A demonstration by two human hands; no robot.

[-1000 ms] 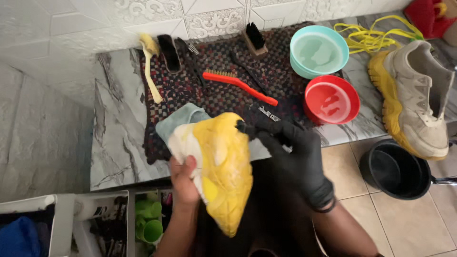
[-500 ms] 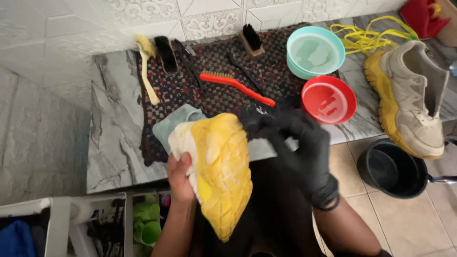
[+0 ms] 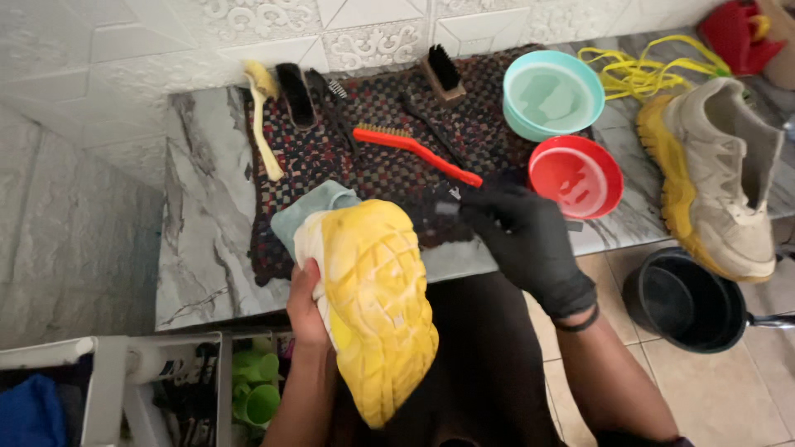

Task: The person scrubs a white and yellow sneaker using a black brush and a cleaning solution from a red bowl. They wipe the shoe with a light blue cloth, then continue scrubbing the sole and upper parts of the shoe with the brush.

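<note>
Sneaker overhangs counter edge, sole up, in left hand.

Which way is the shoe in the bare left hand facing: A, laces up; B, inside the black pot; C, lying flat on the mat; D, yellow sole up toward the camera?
D: the left hand grips the shoe off the counter, its ridged yellow sole turned up at the camera.

brushes on mat | bowls right of mat | pot on floor
</note>
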